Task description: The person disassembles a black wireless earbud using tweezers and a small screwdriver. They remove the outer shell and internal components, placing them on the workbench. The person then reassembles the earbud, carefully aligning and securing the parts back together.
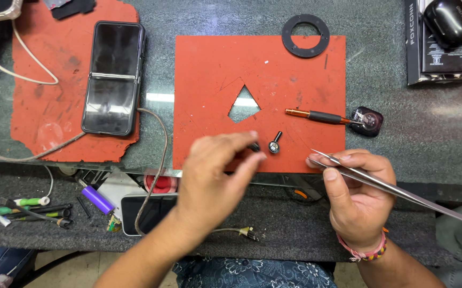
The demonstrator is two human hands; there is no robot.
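Note:
My left hand (215, 173) hovers over the near edge of a red mat (209, 80) and pinches a small black part (254, 146) between thumb and fingertips. Just right of it a small metal-headed piece (275, 144) lies on the mat. My right hand (356, 194) grips steel tweezers (391, 186) whose tips point left, toward that piece. An orange-and-black screwdriver (316, 115) lies on the mat's right side, its tip beside a small dark round device (368, 120).
A black ring (305, 36) rests at the mat's top edge. A foldable phone (112, 77) lies open on a second red mat (44, 96) at left, with cables around it. A black box with an earbud case (447, 40) stands top right. Pens and tools (33, 208) fill the lower shelf.

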